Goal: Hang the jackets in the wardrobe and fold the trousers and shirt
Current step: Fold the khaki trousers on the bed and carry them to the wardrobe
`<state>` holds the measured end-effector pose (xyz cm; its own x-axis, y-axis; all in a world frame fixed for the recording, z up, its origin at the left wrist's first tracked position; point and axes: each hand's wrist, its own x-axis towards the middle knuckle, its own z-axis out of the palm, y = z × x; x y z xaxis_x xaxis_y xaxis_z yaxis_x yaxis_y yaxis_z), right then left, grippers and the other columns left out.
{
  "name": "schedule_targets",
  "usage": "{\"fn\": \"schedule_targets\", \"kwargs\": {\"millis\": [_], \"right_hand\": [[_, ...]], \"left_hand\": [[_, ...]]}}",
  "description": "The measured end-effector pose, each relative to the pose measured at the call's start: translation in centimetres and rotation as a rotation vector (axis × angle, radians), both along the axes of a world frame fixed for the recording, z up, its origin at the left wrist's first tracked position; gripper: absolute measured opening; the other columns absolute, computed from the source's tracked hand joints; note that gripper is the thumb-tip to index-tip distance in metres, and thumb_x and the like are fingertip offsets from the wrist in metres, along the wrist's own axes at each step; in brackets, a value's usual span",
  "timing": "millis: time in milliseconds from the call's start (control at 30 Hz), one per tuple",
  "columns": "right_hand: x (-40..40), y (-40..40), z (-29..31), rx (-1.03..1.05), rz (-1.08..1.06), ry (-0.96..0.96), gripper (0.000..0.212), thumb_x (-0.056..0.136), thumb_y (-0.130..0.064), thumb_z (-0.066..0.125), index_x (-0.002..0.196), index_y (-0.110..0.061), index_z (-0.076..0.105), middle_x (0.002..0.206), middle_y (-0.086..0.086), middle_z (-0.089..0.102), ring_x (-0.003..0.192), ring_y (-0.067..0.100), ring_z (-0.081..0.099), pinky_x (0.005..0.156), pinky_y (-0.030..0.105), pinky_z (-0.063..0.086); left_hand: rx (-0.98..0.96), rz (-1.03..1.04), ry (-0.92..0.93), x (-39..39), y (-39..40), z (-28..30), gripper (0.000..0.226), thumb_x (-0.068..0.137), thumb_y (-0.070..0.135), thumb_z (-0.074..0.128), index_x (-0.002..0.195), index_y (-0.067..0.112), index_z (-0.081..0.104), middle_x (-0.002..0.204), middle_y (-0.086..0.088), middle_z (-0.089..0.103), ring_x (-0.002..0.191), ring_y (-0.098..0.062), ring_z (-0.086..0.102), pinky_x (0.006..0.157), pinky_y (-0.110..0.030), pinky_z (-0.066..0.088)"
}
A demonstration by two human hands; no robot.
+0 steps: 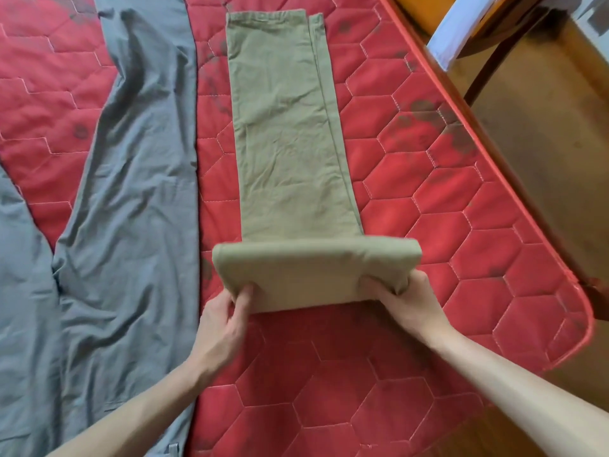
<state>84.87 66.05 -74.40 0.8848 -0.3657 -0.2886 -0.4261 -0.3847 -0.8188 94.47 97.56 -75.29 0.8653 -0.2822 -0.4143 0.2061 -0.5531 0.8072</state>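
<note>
Olive-green trousers [290, 133] lie lengthwise on the red quilted mattress [445, 206], legs stacked and stretching away from me. The near end is lifted and doubled over into a thick fold. My left hand [224, 321] grips the fold's left corner, and my right hand [408, 301] grips its right corner. Grey trousers [131, 179] lie spread flat to the left, legs apart and wrinkled.
The mattress's piped edge [514, 192] runs diagonally on the right, with a rounded corner near me. Beyond it is a wooden floor [540, 133] and part of a wooden chair with a pale seat [461, 31].
</note>
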Motion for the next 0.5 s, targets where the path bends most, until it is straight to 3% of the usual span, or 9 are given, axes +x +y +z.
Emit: {"fn": "schedule_targets", "kwargs": {"millis": [67, 100, 167, 200, 267, 400, 467, 500], "right_hand": [[2.1, 0.8, -0.5, -0.027, -0.150, -0.034, 0.038, 0.077, -0.066, 0.068, 0.093, -0.031, 0.066, 0.079, -0.019, 0.074, 0.076, -0.005, 0.068, 0.067, 0.019, 0.052], [3.0, 1.0, -0.7, -0.078, -0.188, -0.085, 0.038, 0.084, -0.063, 0.064, 0.097, -0.028, 0.063, 0.074, -0.015, 0.071, 0.071, 0.002, 0.066, 0.066, 0.022, 0.049], [4.5, 1.4, -1.1, -0.161, -0.203, -0.178, 0.040, 0.099, -0.054, 0.052, 0.093, -0.015, 0.053, 0.060, -0.006, 0.051, 0.056, 0.019, 0.047, 0.059, 0.035, 0.037], [5.2, 1.4, -1.3, -0.180, -0.200, -0.193, 0.040, 0.104, -0.049, 0.047, 0.087, -0.014, 0.045, 0.056, -0.004, 0.038, 0.053, 0.023, 0.036, 0.057, 0.036, 0.029], [6.9, 1.1, -1.8, -0.206, -0.185, -0.184, 0.037, 0.111, -0.040, 0.041, 0.082, -0.017, 0.036, 0.055, -0.005, 0.027, 0.055, 0.026, 0.031, 0.057, 0.036, 0.023], [9.3, 0.2, -3.5, -0.231, -0.139, -0.004, 0.037, 0.113, -0.032, 0.041, 0.077, -0.024, 0.035, 0.052, -0.002, 0.032, 0.053, 0.023, 0.033, 0.061, 0.047, 0.028], [9.9, 0.1, -4.0, -0.235, -0.123, 0.094, 0.036, 0.112, -0.034, 0.041, 0.077, -0.026, 0.035, 0.054, -0.003, 0.038, 0.053, 0.018, 0.037, 0.062, 0.046, 0.029], [9.9, 0.2, -4.2, -0.249, -0.121, 0.125, 0.033, 0.111, -0.036, 0.042, 0.080, -0.026, 0.037, 0.057, -0.004, 0.043, 0.058, 0.024, 0.043, 0.063, 0.046, 0.030]], "left_hand": [[-0.034, 0.058, -0.001, 0.3, -0.6, -0.1, 0.067, 0.094, 0.078, 0.042, 0.116, 0.021, 0.070, 0.106, 0.007, 0.077, 0.100, -0.005, 0.068, 0.093, -0.042, 0.055], [-0.019, 0.059, -0.023, 0.5, -1.0, 0.1, 0.059, 0.094, 0.072, 0.047, 0.122, 0.026, 0.068, 0.107, 0.013, 0.077, 0.103, -0.004, 0.070, 0.093, -0.039, 0.055], [0.030, 0.063, -0.051, 1.3, -1.6, 0.0, 0.045, 0.092, 0.063, 0.053, 0.118, 0.028, 0.066, 0.100, 0.016, 0.075, 0.095, -0.006, 0.070, 0.088, -0.038, 0.055], [0.051, 0.072, -0.056, 1.7, -1.8, -0.2, 0.040, 0.092, 0.059, 0.053, 0.114, 0.027, 0.064, 0.096, 0.013, 0.074, 0.091, -0.011, 0.069, 0.086, -0.041, 0.055], [0.077, 0.081, -0.061, 2.5, -1.9, -0.7, 0.033, 0.094, 0.051, 0.051, 0.108, 0.023, 0.061, 0.089, 0.007, 0.070, 0.085, -0.020, 0.064, 0.085, -0.048, 0.053], [0.205, 0.050, -0.094, 2.9, -2.0, -1.7, 0.017, 0.106, 0.035, 0.049, 0.102, 0.019, 0.044, 0.071, 0.004, 0.055, 0.074, -0.035, 0.059, 0.067, -0.046, 0.039], [0.246, 0.063, -0.098, 2.8, -2.0, -2.1, 0.012, 0.109, 0.028, 0.047, 0.105, 0.020, 0.040, 0.074, -0.004, 0.057, 0.078, -0.046, 0.061, 0.067, -0.045, 0.036], [0.266, 0.075, -0.096, 2.8, -2.2, -2.1, 0.012, 0.109, 0.027, 0.047, 0.104, 0.019, 0.040, 0.076, -0.007, 0.058, 0.079, -0.047, 0.061, 0.067, -0.045, 0.035]]}}
